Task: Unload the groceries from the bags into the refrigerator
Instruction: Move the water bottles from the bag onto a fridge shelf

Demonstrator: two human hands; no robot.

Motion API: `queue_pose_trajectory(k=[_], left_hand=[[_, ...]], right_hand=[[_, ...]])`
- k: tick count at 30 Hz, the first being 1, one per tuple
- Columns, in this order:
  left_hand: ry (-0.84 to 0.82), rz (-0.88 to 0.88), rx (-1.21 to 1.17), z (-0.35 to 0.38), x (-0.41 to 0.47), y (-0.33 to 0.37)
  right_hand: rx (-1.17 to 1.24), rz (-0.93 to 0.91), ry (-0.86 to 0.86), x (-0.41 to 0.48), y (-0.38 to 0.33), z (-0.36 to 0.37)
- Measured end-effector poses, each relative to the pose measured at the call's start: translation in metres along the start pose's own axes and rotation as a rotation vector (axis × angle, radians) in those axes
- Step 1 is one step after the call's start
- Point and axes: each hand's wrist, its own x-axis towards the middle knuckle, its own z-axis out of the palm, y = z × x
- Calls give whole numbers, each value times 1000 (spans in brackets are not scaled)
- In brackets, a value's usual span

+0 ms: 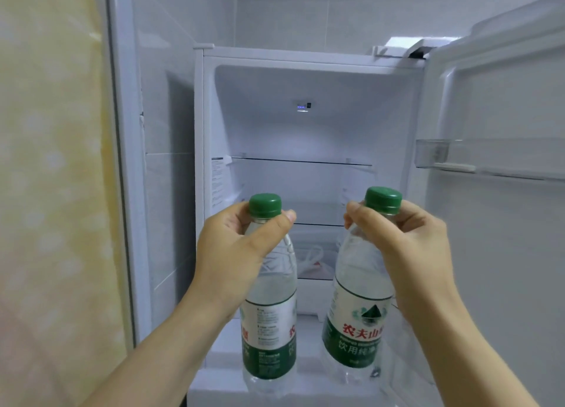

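Two clear water bottles with green caps and green-and-white labels hang in front of the open refrigerator point(305, 125). My left hand point(235, 247) grips the left bottle point(270, 324) by its neck, just under the cap. My right hand point(406, 247) holds the right bottle point(357, 321) the same way. Both bottles are upright, the right one tilted slightly, roughly level with the lower shelves. No grocery bags are in view.
Inside the fridge are glass shelves point(301, 161) and something white and red point(312, 263) on a lower shelf behind the bottles. The fridge door point(495, 223) stands open at right with a clear door bin point(489, 156). A tiled wall and yellow curtain point(52, 192) are at left.
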Motion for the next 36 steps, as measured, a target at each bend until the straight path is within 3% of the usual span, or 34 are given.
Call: queue_pose_trajectory(k=[36], left_hand=[[-65,-95,19,41,206,-245]], right_hand=[[-111,106,118,163,251,88]])
